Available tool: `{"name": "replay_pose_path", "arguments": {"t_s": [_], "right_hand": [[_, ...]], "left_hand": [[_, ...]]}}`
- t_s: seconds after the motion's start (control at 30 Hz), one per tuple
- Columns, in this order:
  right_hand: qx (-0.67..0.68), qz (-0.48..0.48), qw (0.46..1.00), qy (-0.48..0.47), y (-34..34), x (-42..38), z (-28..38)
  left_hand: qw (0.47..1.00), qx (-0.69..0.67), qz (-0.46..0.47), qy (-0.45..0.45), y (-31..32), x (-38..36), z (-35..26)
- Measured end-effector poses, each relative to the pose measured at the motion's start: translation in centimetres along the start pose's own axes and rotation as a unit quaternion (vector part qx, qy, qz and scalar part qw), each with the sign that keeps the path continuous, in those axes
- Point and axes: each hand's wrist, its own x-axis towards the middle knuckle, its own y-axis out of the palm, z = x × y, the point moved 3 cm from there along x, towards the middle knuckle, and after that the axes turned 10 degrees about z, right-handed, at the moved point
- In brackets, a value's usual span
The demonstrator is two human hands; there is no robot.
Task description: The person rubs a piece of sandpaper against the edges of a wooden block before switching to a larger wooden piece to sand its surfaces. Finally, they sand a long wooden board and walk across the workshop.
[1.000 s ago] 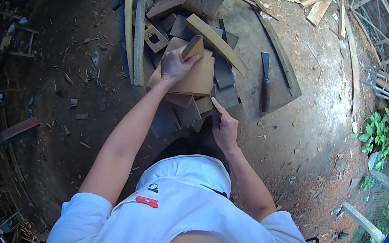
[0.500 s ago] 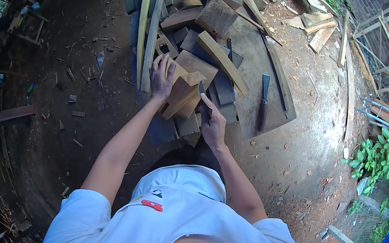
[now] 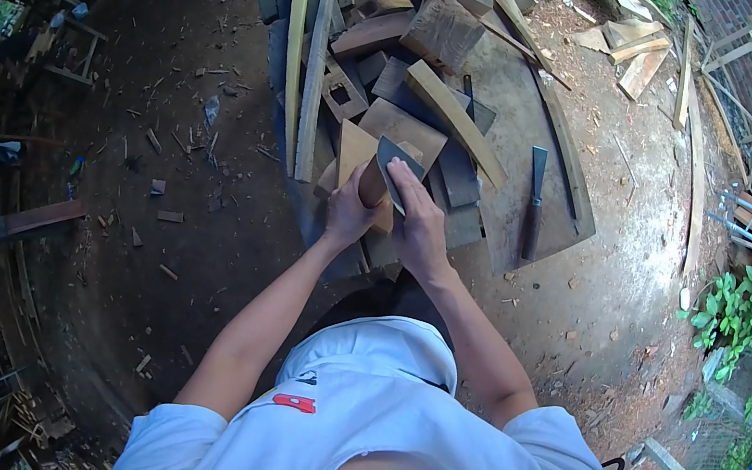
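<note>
My left hand [image 3: 352, 214] is closed around the near end of a light brown shaped piece of wood [image 3: 372, 184]. In my right hand [image 3: 421, 229] is a thin dark grey sheet that looks like sandpaper [image 3: 390, 152]. The fingers press it against the right side of the wood, and the sheet curves up past the top. Part of the wood is hidden behind the sheet and both hands. Just beyond, a pale wooden block [image 3: 355, 146] and a broad brown block [image 3: 404, 128] lie under and behind the piece.
Dark blocks and offcuts [image 3: 444, 29] are heaped ahead. A curved light beam [image 3: 456, 122] lies across the heap. To the right, a chisel [image 3: 535, 200] rests on a grey board [image 3: 510, 119]. Long strips [image 3: 295, 58] stand along the left side. A leafy plant [image 3: 737, 304] grows far right.
My left hand has come down from the wood's far side and now grips its near end. My right hand has shifted, with the dark sheet now lying broadly against the wood. The view has shifted slightly.
</note>
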Motion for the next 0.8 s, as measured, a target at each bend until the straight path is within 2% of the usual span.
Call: {"name": "replay_pose_path", "arguments": {"t_s": [0.07, 0.1, 0.17, 0.2, 0.23, 0.27, 0.3, 0.37, 0.43, 0.47, 0.57, 0.6, 0.63, 0.7, 0.73, 0.8], "right_hand": [[0.032, -0.015, 0.996, 0.088, 0.7, 0.8, -4.2], [0.032, -0.015, 0.996, 0.087, 0.6, 1.4, -5.7], [0.103, 0.08, 0.946, 0.296, 1.2, 2.4, -9.1], [0.099, 0.073, 0.959, 0.256, 0.5, 2.6, -6.9], [0.1, 0.075, 0.959, 0.254, 0.8, 2.2, -5.6], [0.053, 0.006, 0.99, 0.129, 0.8, 1.8, -3.7], [0.005, -0.063, 0.998, 0.002, 0.7, 1.1, -2.3], [0.026, -0.074, 0.997, -0.005, 0.4, 1.0, -3.0], [0.077, 0.008, 0.985, 0.156, 0.6, 1.4, -6.4], [0.022, 0.028, 0.978, 0.205, 0.8, 1.8, -8.4], [0.038, 0.04, 0.979, 0.195, 1.0, 2.3, -11.1], [0.069, 0.072, 0.966, 0.239, -0.3, 2.3, -8.4], [0.067, 0.078, 0.966, 0.238, -0.5, 1.5, -6.9], [0.047, 0.033, 0.997, 0.046, -0.9, -0.1, -3.5], [0.047, 0.042, 0.997, 0.044, -1.4, -0.5, -2.4], [-0.16, 0.156, 0.974, -0.045, -1.9, -0.5, -0.3]], "left_hand": [[1.0, 0.005, 0.009, -0.02, 0.3, 0.2, -0.3], [1.0, -0.007, 0.004, -0.02, 0.3, 0.1, -0.3], [1.0, -0.014, -0.002, -0.016, 0.2, 0.0, 0.0], [1.0, -0.02, -0.012, 0.003, 0.1, 0.1, 0.3], [0.999, -0.028, -0.021, 0.016, 0.0, 0.0, 0.3], [1.0, -0.017, -0.024, 0.007, 0.2, -0.1, 0.4], [1.0, -0.019, -0.021, 0.0, 0.2, -0.2, 0.5], [1.0, -0.023, 0.004, -0.012, 0.3, 0.2, 0.3], [1.0, -0.027, 0.006, -0.012, 0.2, 0.1, -0.2], [0.999, -0.029, 0.007, -0.012, 0.1, 0.1, -0.5], [1.0, -0.021, -0.009, 0.007, 0.0, 0.0, -0.4], [1.0, -0.019, -0.004, -0.008, -0.2, -0.1, -0.7], [1.0, -0.023, -0.007, -0.011, 0.0, -0.1, -0.5], [1.0, -0.02, -0.012, -0.016, 0.3, 0.0, 0.0], [0.999, -0.025, -0.018, -0.022, 0.4, 0.0, 0.0], [0.999, -0.052, -0.006, -0.007, 0.2, 0.1, -0.2]]}}
